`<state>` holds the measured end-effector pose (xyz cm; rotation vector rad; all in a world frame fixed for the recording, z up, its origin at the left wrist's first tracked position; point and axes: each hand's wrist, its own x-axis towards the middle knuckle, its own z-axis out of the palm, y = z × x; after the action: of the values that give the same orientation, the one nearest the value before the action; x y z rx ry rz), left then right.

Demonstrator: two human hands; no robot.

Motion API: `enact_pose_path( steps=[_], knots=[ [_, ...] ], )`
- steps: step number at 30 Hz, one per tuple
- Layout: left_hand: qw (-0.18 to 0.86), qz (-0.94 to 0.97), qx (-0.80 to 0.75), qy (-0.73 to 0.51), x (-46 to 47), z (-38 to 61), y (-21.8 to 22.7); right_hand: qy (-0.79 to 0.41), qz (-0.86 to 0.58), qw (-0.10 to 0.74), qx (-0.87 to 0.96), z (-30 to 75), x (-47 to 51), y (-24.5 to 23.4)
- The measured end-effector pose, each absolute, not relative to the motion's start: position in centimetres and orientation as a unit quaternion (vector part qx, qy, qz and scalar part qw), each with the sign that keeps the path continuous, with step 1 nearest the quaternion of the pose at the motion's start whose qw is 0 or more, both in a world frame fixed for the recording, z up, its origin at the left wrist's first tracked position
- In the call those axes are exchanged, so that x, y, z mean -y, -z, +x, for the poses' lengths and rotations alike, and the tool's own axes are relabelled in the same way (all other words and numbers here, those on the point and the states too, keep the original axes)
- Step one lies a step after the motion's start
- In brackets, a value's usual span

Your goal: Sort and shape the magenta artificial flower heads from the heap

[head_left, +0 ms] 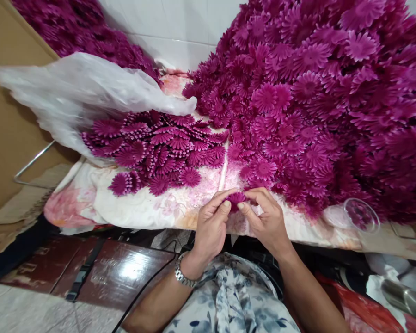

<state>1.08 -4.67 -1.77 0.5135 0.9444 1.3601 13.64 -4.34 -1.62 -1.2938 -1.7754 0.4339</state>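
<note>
A small magenta artificial flower [236, 200] is pinched between my two hands, just above the front edge of the cloth-covered table. My left hand [212, 221] has thumb and forefinger closed on its left side. On its right side, the thumb and fingers of my right hand [265, 219] grip the petals. Just behind my hands lies a spread of stacked magenta flower pieces [166, 148], some nested in rows. A large heap of loose magenta flowers [308, 101] rises at the right.
A clear plastic bag [79, 88] lies at the left beside a cardboard sheet [17, 111]. More magenta petals [79, 27] are piled behind it. A clear plastic cup [362, 215] lies near the right front edge of the stained cloth [125, 208]. Tiled wall [169, 27] stands behind.
</note>
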Motion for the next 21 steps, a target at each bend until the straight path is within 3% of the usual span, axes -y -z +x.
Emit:
enact_pose_path(
  steps=[6, 13, 21],
  knots=[
    [0.698, 0.209, -0.383, -0.567, 4.8, 1.4, 1.6, -0.153, -0.493, 0.457, 0.724, 14.3, 4.4, 1.3],
    [0.663, 0.187, -0.416, -0.593, 4.4, 2.0, 1.6, -0.105, -0.502, 0.421, 0.748, 14.6, 4.0, 0.8],
    [0.713, 0.134, -0.382, -0.573, 5.1, 1.8, 1.3, -0.234, -0.510, 0.418, 0.715, 13.8, 3.1, 1.6]
  ],
)
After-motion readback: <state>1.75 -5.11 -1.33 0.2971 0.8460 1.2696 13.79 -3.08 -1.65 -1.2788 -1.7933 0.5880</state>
